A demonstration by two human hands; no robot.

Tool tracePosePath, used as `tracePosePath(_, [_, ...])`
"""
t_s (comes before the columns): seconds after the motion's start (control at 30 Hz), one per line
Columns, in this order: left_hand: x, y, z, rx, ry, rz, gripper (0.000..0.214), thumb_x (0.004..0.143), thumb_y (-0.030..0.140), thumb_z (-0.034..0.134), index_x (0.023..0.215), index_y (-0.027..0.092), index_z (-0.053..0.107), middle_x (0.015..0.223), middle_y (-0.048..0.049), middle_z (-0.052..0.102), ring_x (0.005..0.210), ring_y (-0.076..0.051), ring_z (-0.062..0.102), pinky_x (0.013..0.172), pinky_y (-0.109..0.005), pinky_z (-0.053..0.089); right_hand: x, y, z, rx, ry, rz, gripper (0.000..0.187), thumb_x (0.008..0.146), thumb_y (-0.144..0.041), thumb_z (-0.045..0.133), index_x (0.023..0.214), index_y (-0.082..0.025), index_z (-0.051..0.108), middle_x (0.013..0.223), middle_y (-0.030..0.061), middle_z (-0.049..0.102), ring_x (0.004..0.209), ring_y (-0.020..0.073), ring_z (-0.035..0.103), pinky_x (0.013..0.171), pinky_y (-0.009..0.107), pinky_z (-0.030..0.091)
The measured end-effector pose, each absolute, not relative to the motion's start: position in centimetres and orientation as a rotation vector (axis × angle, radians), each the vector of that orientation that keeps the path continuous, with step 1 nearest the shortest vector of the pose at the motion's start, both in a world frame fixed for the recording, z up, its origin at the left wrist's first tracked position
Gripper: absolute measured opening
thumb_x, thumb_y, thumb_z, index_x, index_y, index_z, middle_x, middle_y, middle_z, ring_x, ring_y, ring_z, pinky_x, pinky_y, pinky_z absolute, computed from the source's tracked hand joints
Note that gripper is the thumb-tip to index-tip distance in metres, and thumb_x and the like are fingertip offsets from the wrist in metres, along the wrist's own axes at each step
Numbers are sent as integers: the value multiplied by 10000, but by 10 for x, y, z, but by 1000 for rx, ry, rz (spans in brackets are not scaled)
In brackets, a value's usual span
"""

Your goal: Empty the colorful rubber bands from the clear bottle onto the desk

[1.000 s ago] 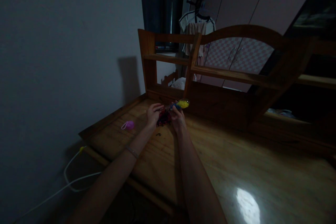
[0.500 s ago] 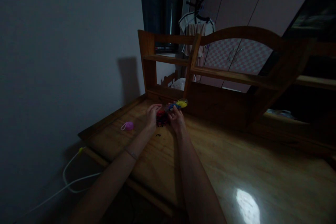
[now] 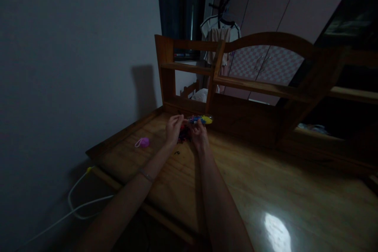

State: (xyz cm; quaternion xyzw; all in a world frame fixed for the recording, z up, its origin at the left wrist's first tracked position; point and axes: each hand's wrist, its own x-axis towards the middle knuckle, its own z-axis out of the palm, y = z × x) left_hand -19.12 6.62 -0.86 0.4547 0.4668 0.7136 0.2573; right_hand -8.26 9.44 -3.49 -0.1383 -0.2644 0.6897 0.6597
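My right hand grips a clear container with blue and yellow bits inside, tilted on its side above the table. Beside its left end, my left hand has thumb and fingertips pinched together; what they hold is too small and dark to make out. Below and between both hands lies a pile of small red and black pieces, partly covered by my fingers. A single thin black curl rests on the wood nearer to me.
A purple round item with a pale loop lies left of my hands on the wooden table. Behind stands a wooden shelf unit. The wall borders the left side, and a white cable hangs past the table's edge.
The container has turned to lie more level in my right hand. My left fingertips have moved slightly right, up to its left end.
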Motion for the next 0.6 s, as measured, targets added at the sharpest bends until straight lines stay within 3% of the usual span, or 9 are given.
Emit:
tracePosePath(0.13, [-186,65,-7,1123,1101,1821,413,825,541,581,1001,185,693,1042,-90,700,1116,-246,581,977,-343,415,-82,98,-37,-256,-584,1592,271,799,-297,688,1051,-236,607,1045,8,706,1046,144,645,1002,336,476])
tracePosePath(0.27, [-178,68,-7,1145,1011,1720,479,854,556,528,1152,195,633,1202,-91,652,1214,-255,537,1019,-362,401,-83,100,-39,-242,-610,1687,241,815,-277,668,1050,-248,623,1032,-10,708,1010,123,651,965,283,489])
tracePosePath(0.47, [-173,58,-4,1483,1029,1649,455,910,539,441,1158,224,657,1510,-33,356,1406,-247,298,1147,-321,256,-81,92,-35,-195,-724,1801,260,828,-293,644,1088,-274,638,1071,-3,706,1045,134,636,950,282,484])
tracePosePath(0.6, [-170,55,-4,1463,930,1669,436,907,547,444,1160,262,657,1524,-11,323,1392,-243,327,1148,-312,264,-78,88,-33,-143,-784,1808,318,820,-333,652,1136,-310,626,1115,-14,691,1097,140,611,962,297,468])
